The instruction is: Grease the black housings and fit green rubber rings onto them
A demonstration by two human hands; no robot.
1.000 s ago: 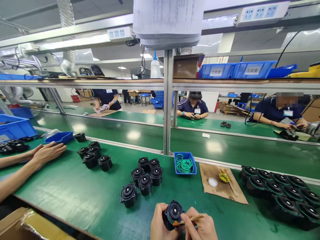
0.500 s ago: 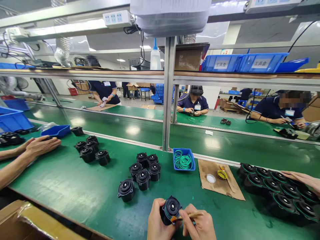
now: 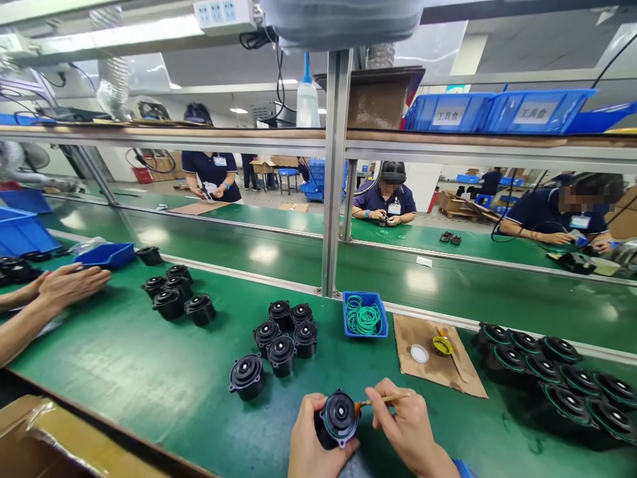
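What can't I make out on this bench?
In the head view:
Held black part, lower body: partly hidden by the left hand.
Brush, handle's middle: covered by the right hand.
Yellow cup, how full: too small to tell.
Blue bin at far left: cut off by the picture's edge.

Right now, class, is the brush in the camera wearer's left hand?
No, the right hand holds the brush, while the left hand grips a round black part.

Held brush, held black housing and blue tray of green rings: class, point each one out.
Held brush (image 3: 397, 398): head view, on its pale handle.
Held black housing (image 3: 340, 413): head view, on its round top.
Blue tray (image 3: 365, 335): head view, on its front wall.
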